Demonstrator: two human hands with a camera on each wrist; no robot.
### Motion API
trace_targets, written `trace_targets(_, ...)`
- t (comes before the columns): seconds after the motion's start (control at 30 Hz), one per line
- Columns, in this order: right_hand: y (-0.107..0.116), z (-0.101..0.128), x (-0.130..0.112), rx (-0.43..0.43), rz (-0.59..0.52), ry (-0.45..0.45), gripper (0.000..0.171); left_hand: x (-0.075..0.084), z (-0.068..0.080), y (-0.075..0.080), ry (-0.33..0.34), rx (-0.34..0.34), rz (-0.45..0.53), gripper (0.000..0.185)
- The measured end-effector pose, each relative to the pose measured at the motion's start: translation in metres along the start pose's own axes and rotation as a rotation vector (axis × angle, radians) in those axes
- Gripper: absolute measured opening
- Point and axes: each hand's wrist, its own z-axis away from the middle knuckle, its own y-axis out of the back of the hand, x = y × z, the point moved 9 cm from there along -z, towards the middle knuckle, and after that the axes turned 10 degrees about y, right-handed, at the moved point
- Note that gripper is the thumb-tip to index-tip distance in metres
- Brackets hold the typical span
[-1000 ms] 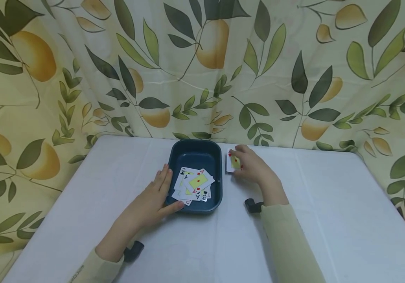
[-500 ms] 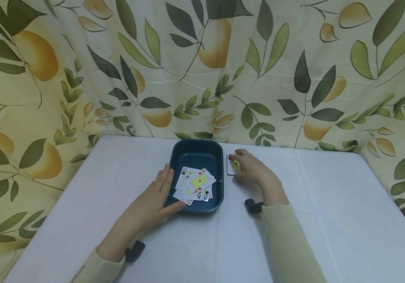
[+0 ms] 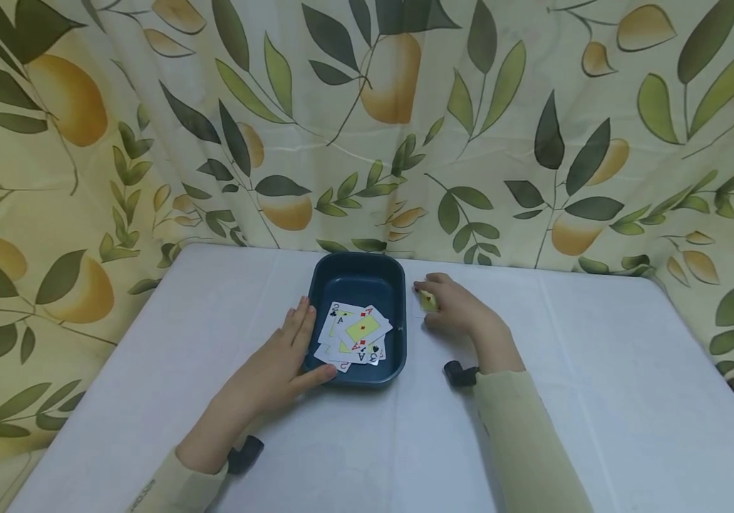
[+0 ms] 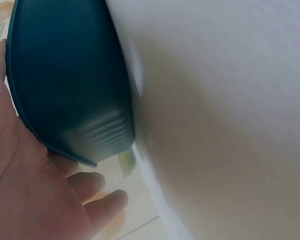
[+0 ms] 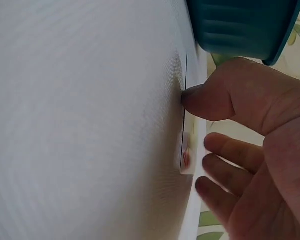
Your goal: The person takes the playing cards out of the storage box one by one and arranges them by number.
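Note:
My left hand (image 3: pixel 277 360) lies along the left side of a dark blue-green tray (image 3: pixel 357 265). Its fingers are straight against the wall, and the thumb is over the near left corner. Inside the tray, several face-up playing cards (image 3: pixel 362 328) overlap in a loose pile, an ace of diamonds on top. To the tray's right, my right hand (image 3: pixel 459 306) bends over another playing card (image 3: pixel 427 301) flat on the table, with thumb and forefinger at its edges. The right wrist view shows the thumb right at the edge of that thin card (image 5: pixel 186 157), other fingers apart from it.
A white cloth covers the table (image 3: pixel 598 370). Behind it hangs a curtain (image 3: pixel 367 178) printed with fruit and leaves. Dark wrist devices (image 3: pixel 459 374) sit below both hands at the sleeve cuffs.
The right hand's fingers have come down slightly over the card, covering more of its face. The left hand and the cards in the tray hold their places.

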Motion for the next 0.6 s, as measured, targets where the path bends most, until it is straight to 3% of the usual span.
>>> trace_targets(0.27, 0.027, 0.006, -0.026, 0.132, 0.069, 0.063, 0.07, -0.001, -0.001, -0.001, -0.006, 0.006, -0.004, 0.105)
trace_targets(0.47, 0.052, 0.021, -0.068, 0.251, 0.105, 0.128, 0.074, -0.001, -0.001, -0.001, -0.002, 0.0, -0.004, 0.105)
trace_targets(0.6, 0.052, 0.027, -0.101, 0.256, 0.16, 0.183, 0.077, 0.0, 0.0, 0.001, 0.005, -0.004, 0.006, 0.105)
